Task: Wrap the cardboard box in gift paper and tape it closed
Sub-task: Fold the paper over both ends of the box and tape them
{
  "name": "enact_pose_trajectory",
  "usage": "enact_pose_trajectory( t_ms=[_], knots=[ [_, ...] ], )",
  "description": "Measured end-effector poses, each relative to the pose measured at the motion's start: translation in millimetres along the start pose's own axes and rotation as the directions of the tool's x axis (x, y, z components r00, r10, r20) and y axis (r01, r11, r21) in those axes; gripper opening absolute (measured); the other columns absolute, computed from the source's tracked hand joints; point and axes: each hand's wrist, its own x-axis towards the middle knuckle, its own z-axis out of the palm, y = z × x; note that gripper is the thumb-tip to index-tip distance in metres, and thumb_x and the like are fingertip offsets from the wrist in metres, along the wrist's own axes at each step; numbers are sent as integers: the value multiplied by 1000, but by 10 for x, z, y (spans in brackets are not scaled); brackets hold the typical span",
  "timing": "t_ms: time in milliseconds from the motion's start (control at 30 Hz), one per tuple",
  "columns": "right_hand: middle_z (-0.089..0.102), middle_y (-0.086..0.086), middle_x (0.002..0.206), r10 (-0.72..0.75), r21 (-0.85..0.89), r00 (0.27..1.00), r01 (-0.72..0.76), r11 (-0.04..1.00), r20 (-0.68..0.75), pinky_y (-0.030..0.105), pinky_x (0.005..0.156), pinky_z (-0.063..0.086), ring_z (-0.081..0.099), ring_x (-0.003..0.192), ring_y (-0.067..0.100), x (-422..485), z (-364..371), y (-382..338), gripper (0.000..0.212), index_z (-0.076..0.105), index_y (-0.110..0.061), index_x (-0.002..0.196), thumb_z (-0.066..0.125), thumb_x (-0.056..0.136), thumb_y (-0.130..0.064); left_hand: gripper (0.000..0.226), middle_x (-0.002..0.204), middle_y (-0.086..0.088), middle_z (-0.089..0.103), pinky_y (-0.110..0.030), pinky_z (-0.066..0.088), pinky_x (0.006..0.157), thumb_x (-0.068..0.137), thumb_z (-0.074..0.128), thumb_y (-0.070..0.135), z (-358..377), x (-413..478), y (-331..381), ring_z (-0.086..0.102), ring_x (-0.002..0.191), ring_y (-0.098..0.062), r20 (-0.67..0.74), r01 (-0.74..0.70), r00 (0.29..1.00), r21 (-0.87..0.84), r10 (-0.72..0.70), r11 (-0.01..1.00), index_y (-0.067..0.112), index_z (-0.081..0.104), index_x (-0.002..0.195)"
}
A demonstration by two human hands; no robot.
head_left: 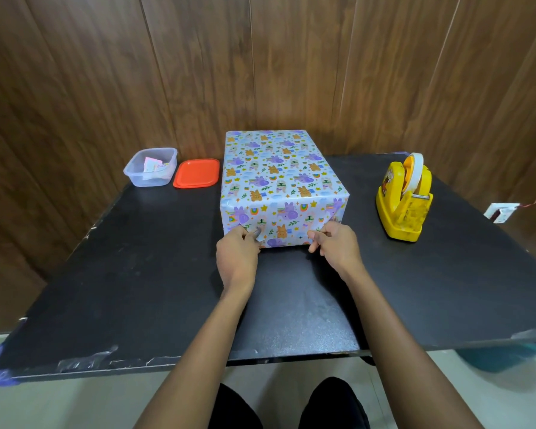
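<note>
Left hand (237,255) pinches tape strip (259,234) at near face of box (279,181). Right hand (338,246) curled at same face, low edge; can't tell what it grips. Box mid-table, paper all round; near end likely last to tape. Dispenser (404,199) right; tub (150,167), red lid (196,173) far left.

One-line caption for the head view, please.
Left hand and right hand pinch the near face of the wrapped box on a black table, yellow tape dispenser alongside.

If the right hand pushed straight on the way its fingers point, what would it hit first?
The near face of the wrapped box. The right hand is right at it, fingertips touching or nearly so; depth is unclear.
</note>
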Motion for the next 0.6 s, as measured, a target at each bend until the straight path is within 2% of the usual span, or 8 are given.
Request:
enact_pose_trajectory(
  t_ms=[67, 100, 167, 233, 300, 433, 500, 600],
  knots=[
    [60, -10, 44, -2, 6, 1000, 2, 1000, -12, 29, 68, 44, 46, 53, 8, 4, 10, 10, 28, 52, -8, 61, 61, 88, -12, 32, 82, -5, 65, -37, 48, 71, 89, 59, 36, -60, -27, 30, 62, 82, -27, -45, -80, 994, 273, 96, 959, 8, 52, 76],
    [60, -9, 45, -4, 11, 1000, 4, 1000, -16, 28, 67, 44, 46, 52, 7, 7, 8, 6, 27, 53, -6, 62, 61, 87, -12, 33, 85, -6, 62, -37, 46, 69, 85, 64, 40, -84, -25, 30, 59, 83, -28, -96, -154, 973, 413, 211, 897, 9, 53, 82],
    [61, -6, 49, 1, 29, 1000, 0, 1000, -15, 25, 64, 43, 46, 46, 5, 6, -5, -13, 24, 55, -2, 66, 62, 87, -12, 45, 84, -7, 56, -36, 43, 62, 67, 79, 41, -113, -11, 23, 54, 78, -27, -164, -301, 834, 665, 527, 683, 10, 52, 85],
    [63, 0, 54, 12, 45, 1000, -12, 999, 1, 19, 56, 42, 45, 39, 1, 3, -25, -50, 24, 55, -3, 66, 62, 87, -12, 56, 89, -6, 57, -35, 39, 67, 57, 83, 39, -94, 51, -17, 49, 80, -25, -100, -345, 681, 829, 725, 439, 13, 48, 92],
    [65, 3, 57, 23, 41, 999, -24, 999, 27, 18, 54, 42, 45, 38, 2, 13, -45, -72, 27, 54, -5, 63, 62, 87, -12, 62, 108, -7, 54, -37, 35, 78, 58, 78, 31, -80, 144, -25, 43, 92, -25, -4, -371, 599, 885, 801, 282, 16, 44, 107],
    [66, 5, 58, 52, 44, 998, -54, 998, 44, 24, 60, 43, 46, 43, 8, 55, -81, -100, 28, 53, -7, 60, 63, 87, -12, 76, 128, -11, 37, -44, 34, 92, 61, 79, 28, -95, 303, 69, 41, 114, -30, 177, -484, 483, 870, 858, 93, 19, 39, 125],
    [66, 6, 59, 61, 45, 997, -63, 997, 40, 23, 60, 44, 47, 44, 9, 71, -92, -116, 29, 52, -7, 60, 62, 87, -11, 87, 135, -14, 44, -47, 39, 98, 61, 80, 21, -100, 406, 125, 47, 123, -34, 312, -595, 405, 804, 859, -11, 21, 34, 135],
    [67, 8, 60, 87, 70, 995, -90, 993, 50, 23, 62, 45, 47, 44, 10, 103, -101, -130, 29, 54, -6, 59, 63, 86, -11, 103, 127, -19, 56, -46, 48, 90, 56, 84, 13, -107, 510, 173, 56, 114, -36, 479, -715, 344, 691, 808, -105, 27, 26, 141]
  ],
)
